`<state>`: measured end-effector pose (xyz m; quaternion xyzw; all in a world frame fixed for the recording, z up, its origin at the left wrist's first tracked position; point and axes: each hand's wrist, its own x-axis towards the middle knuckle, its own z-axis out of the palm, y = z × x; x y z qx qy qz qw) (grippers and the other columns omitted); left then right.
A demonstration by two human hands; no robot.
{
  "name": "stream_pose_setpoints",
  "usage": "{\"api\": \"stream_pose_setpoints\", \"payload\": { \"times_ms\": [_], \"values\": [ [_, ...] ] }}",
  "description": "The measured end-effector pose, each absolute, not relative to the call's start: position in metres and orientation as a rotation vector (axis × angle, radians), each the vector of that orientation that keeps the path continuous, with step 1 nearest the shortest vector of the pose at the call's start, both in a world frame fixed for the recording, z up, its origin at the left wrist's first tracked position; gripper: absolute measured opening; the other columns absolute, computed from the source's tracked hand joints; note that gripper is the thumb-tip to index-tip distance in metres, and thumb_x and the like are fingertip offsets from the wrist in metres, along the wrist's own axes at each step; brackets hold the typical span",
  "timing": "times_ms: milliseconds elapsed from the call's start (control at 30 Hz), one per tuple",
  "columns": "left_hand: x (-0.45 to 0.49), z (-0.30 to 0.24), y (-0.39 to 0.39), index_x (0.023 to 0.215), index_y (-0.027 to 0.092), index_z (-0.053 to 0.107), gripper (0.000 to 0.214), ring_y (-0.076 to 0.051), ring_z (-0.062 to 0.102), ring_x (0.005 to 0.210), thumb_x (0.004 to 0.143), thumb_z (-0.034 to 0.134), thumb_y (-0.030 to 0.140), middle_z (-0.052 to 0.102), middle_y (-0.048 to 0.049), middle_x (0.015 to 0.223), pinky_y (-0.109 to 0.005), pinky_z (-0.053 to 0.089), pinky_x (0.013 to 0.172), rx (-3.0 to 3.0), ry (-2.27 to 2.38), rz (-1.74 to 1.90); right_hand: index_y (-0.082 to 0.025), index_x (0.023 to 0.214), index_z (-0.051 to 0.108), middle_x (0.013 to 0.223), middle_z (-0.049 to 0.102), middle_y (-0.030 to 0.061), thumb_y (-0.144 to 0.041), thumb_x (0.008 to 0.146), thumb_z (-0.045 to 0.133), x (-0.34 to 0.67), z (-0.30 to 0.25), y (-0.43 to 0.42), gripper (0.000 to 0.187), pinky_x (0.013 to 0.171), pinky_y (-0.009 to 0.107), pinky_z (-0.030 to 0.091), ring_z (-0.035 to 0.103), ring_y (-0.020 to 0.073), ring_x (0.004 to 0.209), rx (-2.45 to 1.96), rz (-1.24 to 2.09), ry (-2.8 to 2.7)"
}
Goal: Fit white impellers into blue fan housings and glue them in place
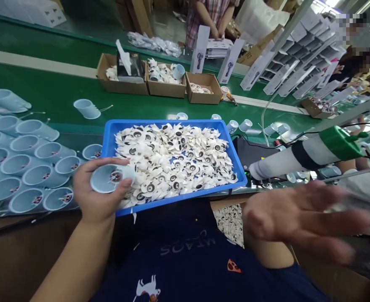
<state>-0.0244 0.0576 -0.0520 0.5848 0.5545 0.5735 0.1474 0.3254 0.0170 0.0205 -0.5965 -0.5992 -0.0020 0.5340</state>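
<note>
My left hand [93, 197] is wrapped round a light blue plastic cup-shaped housing [101, 179], its open end turned toward me. A small motor-like part [115, 176] shows inside it. Just beyond, a blue tray [175, 200] is heaped with small white fan blades [162, 167] with dark hubs. My right hand [298, 214] is raised on the right, palm up with fingers spread and nothing in it; it is slightly blurred. Above that hand a white tube-shaped tool with a green end [301, 157] hangs at a slant.
Several more blue housings [30, 172] lie grouped at the left. Small cardboard boxes [122, 86] of parts stand on the green belt [62, 82] behind the tray. White packaging boxes [254, 73] stand at the back right. A co-worker's hands [218, 33] are across the belt.
</note>
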Motion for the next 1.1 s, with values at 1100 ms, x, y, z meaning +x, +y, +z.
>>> {"api": "stream_pose_setpoints", "payload": {
  "times_ms": [1100],
  "values": [
    [-0.027,-0.052,0.051,0.109,0.023,0.064,0.042,-0.026,0.070,0.105,0.075,0.082,0.040,0.074,-0.0033,0.105,-0.043,0.054,0.100,1.620,1.391,1.543,-0.019,0.111,0.076,0.107,0.078,0.0074,-0.019,0.092,0.059,0.161,0.039,0.097,0.025,0.077,0.031,0.046,0.068,0.0219,0.091,-1.276,1.095,-3.158]
  ]
}}
